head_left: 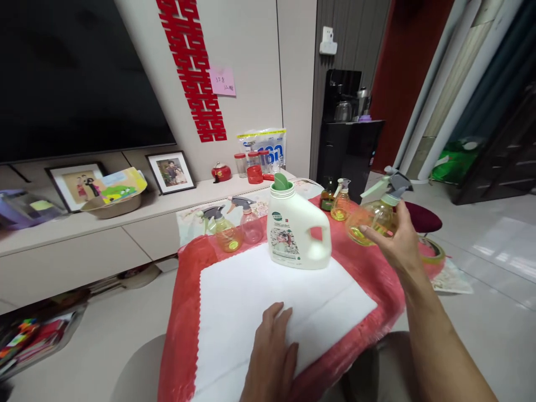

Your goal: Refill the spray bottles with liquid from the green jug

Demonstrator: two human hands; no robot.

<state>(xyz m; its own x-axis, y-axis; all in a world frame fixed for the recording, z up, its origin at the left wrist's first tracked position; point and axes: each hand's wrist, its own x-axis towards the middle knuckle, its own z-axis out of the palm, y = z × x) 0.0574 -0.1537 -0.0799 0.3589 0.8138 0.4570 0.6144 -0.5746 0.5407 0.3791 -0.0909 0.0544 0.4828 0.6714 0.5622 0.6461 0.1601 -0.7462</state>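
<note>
My right hand (400, 240) grips a yellow spray bottle (372, 220) with a grey and white trigger head, held tilted over the right side of the table. My left hand (272, 349) lies on a white cloth (238, 301) near its front edge, fingers slightly spread and holding nothing. Beyond it, a large cream jug (288, 234) with a green spout and a handle stands upright on the cloth. Left of the jug are a yellowish spray bottle (227, 234) and a clear pinkish spray bottle (251, 224). An amber spray bottle (340, 204) and a dark green bottle (327, 198) stand behind it on the right.
A red cover (180, 312) lies over the table under the cloth. Along the wall, a low cabinet (84, 240) bears framed photos, a basket (113, 205), a red pot (221, 172) and red-lidded jars (253, 167). A dark red stool (422, 218) stands at right.
</note>
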